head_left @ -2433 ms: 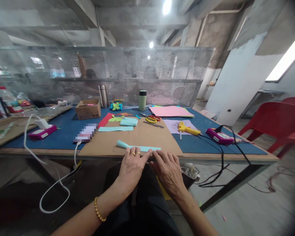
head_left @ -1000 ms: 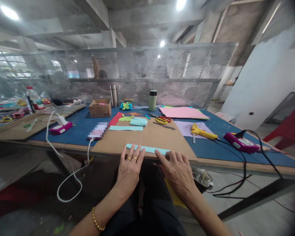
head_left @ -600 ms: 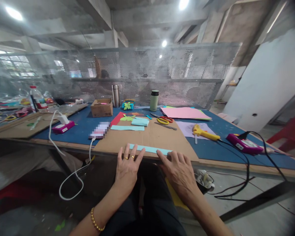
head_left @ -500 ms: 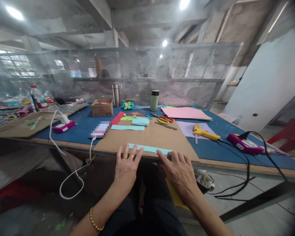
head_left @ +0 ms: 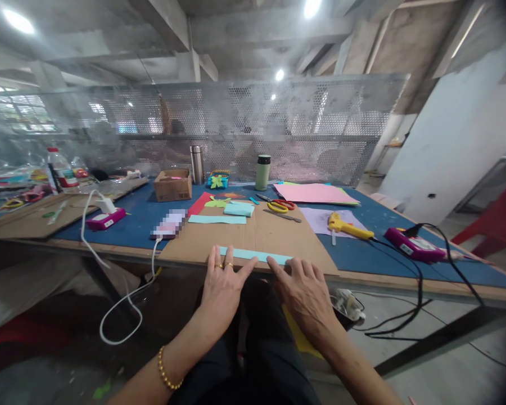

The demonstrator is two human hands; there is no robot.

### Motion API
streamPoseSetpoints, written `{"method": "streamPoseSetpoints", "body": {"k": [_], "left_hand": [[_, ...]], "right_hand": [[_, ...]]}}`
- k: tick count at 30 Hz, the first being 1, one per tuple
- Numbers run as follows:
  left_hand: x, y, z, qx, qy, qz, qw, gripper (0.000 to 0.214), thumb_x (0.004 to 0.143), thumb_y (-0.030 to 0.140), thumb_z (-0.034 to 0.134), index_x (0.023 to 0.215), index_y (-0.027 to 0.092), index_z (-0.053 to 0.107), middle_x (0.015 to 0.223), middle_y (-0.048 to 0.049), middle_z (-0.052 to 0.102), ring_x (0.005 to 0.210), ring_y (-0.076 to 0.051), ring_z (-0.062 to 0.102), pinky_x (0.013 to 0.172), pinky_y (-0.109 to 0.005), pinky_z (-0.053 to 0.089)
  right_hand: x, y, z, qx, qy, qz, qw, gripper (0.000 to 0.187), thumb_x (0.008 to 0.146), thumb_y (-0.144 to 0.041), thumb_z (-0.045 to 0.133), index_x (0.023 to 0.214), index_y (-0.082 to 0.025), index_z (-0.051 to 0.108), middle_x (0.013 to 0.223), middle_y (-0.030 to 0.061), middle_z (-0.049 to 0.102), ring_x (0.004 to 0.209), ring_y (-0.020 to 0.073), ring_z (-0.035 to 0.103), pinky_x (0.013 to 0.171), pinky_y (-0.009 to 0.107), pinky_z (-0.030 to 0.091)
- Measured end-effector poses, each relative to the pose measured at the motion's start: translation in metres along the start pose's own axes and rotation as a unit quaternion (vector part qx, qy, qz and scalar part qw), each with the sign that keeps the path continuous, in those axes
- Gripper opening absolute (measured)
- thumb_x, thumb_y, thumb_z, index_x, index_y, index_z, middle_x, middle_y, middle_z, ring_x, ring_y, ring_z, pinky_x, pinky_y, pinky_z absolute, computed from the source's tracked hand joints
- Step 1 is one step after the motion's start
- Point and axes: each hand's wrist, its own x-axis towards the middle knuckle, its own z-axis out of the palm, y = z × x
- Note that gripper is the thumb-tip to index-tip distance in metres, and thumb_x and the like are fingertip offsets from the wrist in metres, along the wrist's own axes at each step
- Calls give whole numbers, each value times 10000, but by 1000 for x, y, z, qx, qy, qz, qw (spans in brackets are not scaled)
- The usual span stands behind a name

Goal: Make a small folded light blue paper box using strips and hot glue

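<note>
My left hand (head_left: 224, 287), right hand (head_left: 306, 292) lie flat, fingers spread, gripping nothing, pressing thin teal paper strip (head_left: 257, 256) at near edge of matte brown cardboard sheet (head_left: 274, 230). Open box (head_left: 172, 185) beyond sheet, contents unclear.

A paper strip (head_left: 257, 256) lies along the near edge of a cardboard sheet (head_left: 270, 233) on the worktop (head_left: 139, 225). The left hand (head_left: 223, 284) rests at its left end, the right hand (head_left: 306, 292) at its right. Scissors (head_left: 278, 205) lie farther back, and a glue gun (head_left: 346, 226) lies right of the cardboard.
</note>
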Motion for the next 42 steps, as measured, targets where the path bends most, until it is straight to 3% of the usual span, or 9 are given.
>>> {"method": "streamPoseSetpoints", "body": {"k": [4,10,14,17,21,26,32,37,42], "left_hand": [[2,-1,-3,-16,-15,-9,1000,602,896,153,570,1415,441,467,1417,-126,528,1351,-391,443,1081,-587,354],[3,6,-4,-39,42,-5,998,463,916,225,568,1359,360,557,1495,-105,451,1427,-378,326,1125,-609,285],[3,21,2,-38,55,20,998,385,958,144,444,1314,165,591,1335,-126,598,1338,-296,458,1134,-536,301],[3,27,6,-38,51,11,998,392,955,114,427,1321,113,566,1214,-129,659,1205,-274,558,1088,-510,348],[4,23,2,-45,40,-2,998,389,944,143,476,1322,142,567,1215,-122,651,1183,-276,563,1056,-492,373],[1,-1,-3,-16,27,-52,998,383,928,142,496,1297,145,596,1215,-152,641,1201,-317,551,1043,-536,376],[-5,-10,2,15,36,-22,999,477,904,131,532,1375,197,553,1227,-162,625,1242,-326,533,1082,-541,356],[0,-3,-4,44,21,23,999,694,870,63,551,1456,408,414,1206,-126,632,1201,-301,573,1058,-544,372],[12,-3,-15,27,-28,42,998,548,895,117,543,1380,374,532,1202,-133,659,1197,-311,572,1080,-573,308]], "right_hand": [[-1,0,0,-5,5,-2,1000,502,922,-330,594,1412,-321,484,989,92,571,890,251,450,803,373,297],[-1,-1,1,6,29,0,1000,484,914,-299,602,1389,-309,507,992,96,575,888,246,451,808,374,303],[-1,-1,0,16,29,3,999,498,889,-293,636,1374,-311,520,978,91,576,889,247,455,809,370,309],[-1,-1,0,23,33,5,999,489,895,-312,631,1371,-319,521,970,89,572,889,247,452,806,369,311],[-2,-2,1,23,32,11,999,488,902,-319,627,1379,-324,520,989,94,577,899,252,453,814,375,313],[-3,-3,2,25,33,17,999,485,916,-329,612,1392,-323,515,999,90,584,910,247,461,825,375,313],[-4,-5,4,17,43,17,999,497,909,-312,622,1394,-304,512,994,96,584,910,254,462,832,384,317],[5,-3,-5,13,16,-14,1000,508,887,-376,653,1368,-279,523,958,89,586,872,249,473,777,366,310],[19,2,-18,24,-9,-65,998,559,826,-482,705,1328,-309,532,944,71,592,850,247,490,762,369,308]]}}
